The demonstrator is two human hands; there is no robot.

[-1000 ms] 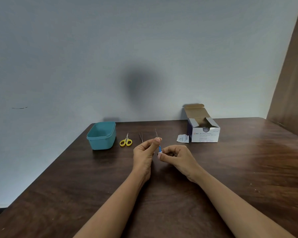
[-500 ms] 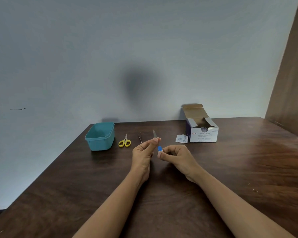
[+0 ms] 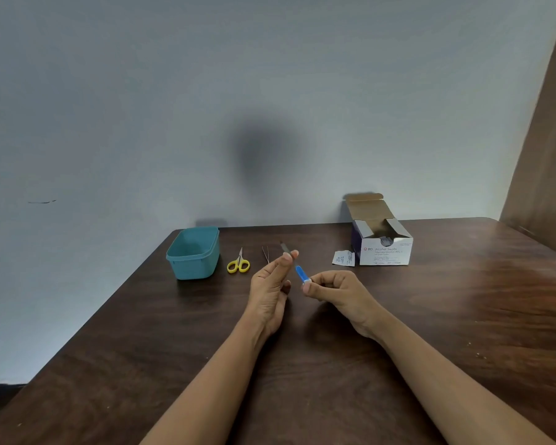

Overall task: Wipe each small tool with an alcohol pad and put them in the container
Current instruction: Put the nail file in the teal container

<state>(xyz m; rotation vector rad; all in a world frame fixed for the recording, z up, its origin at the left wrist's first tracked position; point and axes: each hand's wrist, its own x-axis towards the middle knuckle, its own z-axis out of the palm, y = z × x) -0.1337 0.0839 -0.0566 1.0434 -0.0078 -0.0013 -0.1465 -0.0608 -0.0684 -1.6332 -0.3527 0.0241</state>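
Table (image 3: 463,316), dark wood: bears everything below
Swab box (image 3: 384,252): flaps open, far right
Container (image 3: 193,268): teal, far left, no tool visible inside
Left hand (image 3: 268,290): thumb and fingertips pinch the metal blade of the nail file (image 3: 299,271), held above the table; pad not discernible
Right hand (image 3: 341,289): pinches the file's blue handle end
Scissors (image 3: 238,263), tweezers (image 3: 265,254): lying between container and hands
Torn wrapper (image 3: 343,258): just beside the box
Step, judged: wiping the first tool
Next: finish the blade, then carry the file left into the container

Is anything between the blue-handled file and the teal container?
Only the yellow scissors and tweezers, lying flat on the table between the file and the teal container. Carried above them, nothing visible blocks it.
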